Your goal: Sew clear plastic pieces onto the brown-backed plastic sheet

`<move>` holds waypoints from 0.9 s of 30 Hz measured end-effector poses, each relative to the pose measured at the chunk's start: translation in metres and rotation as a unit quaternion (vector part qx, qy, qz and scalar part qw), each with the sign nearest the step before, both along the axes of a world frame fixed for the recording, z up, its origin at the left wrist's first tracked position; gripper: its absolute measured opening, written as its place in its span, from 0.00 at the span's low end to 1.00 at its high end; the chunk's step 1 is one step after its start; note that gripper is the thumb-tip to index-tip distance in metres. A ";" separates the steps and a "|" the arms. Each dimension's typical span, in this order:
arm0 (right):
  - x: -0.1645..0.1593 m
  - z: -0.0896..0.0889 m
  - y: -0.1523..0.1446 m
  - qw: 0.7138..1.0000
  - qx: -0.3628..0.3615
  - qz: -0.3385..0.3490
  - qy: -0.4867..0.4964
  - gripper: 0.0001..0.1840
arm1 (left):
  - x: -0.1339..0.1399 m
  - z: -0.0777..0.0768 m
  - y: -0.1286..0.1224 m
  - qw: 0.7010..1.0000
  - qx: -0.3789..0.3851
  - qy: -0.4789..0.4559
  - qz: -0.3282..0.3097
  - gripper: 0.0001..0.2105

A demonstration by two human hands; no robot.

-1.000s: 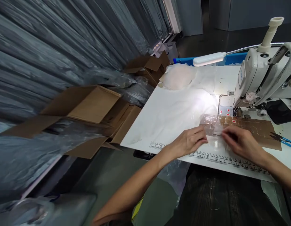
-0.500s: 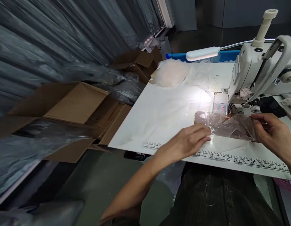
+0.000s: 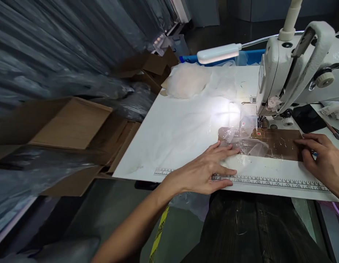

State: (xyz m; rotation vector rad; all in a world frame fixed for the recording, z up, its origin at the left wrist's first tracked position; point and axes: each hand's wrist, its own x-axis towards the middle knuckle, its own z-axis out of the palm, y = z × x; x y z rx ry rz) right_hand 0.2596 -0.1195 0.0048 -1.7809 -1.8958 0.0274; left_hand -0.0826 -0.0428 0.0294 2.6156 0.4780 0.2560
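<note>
My left hand (image 3: 213, 168) lies flat with its fingers spread, the fingertips at the left end of a thin sheer cloth piece (image 3: 254, 147). The crumpled cloth lies over the left part of a shiny brown plate (image 3: 284, 142) in front of the sewing machine (image 3: 279, 73). At the plate's right end is my right hand (image 3: 320, 155). Its fingers are curved, with index finger and thumb apart and no cloth between them. A small blue thing (image 3: 314, 153) shows beside its fingers, too small to make out.
A white table (image 3: 169, 142) has a printed ruler (image 3: 268, 181) along its front edge. At the back left lies a pile of pale sheer cloth (image 3: 188, 80). A lamp (image 3: 218, 54) hangs above. Cardboard boxes (image 3: 73, 124) stand left, and a black flat thing (image 3: 309, 118) lies right.
My right hand has let go of the sheer cloth, whose right part now lies folded to the left, baring the brown plate. My left hand has spread its fingers. The view has shifted slightly.
</note>
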 end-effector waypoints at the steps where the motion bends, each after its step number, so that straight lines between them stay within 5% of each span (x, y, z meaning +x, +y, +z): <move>1: -0.005 0.004 0.002 1.000 -0.006 0.005 0.024 0.15 | 0.001 0.001 -0.004 0.999 0.006 -0.028 0.014 0.12; 5: -0.039 0.019 0.009 0.987 -0.083 0.020 0.137 0.15 | 0.023 -0.005 -0.021 0.988 0.045 -0.118 0.085 0.17; 8: -0.064 0.022 0.012 0.986 -0.103 0.053 0.119 0.17 | 0.048 -0.017 -0.033 0.981 0.083 -0.118 0.129 0.25; 12: -0.077 0.015 0.014 0.966 -0.074 0.233 0.079 0.17 | 0.066 -0.031 -0.041 0.972 0.113 -0.116 0.169 0.12; 14: -0.075 0.011 0.017 0.944 -0.101 0.303 0.084 0.19 | 0.065 -0.032 -0.038 0.972 0.061 -0.145 0.173 0.09; 19: -0.068 0.010 0.028 0.958 -0.088 0.238 0.132 0.15 | 0.046 -0.026 -0.021 0.944 -0.149 -0.217 0.198 0.06; 23: -0.071 0.015 0.032 0.964 -0.095 0.177 0.176 0.13 | 0.040 -0.021 -0.019 0.933 -0.196 -0.226 0.198 0.05; 27: -0.065 0.017 0.029 0.954 -0.132 0.177 0.203 0.14 | 0.038 -0.011 -0.022 0.954 -0.203 -0.214 0.061 0.07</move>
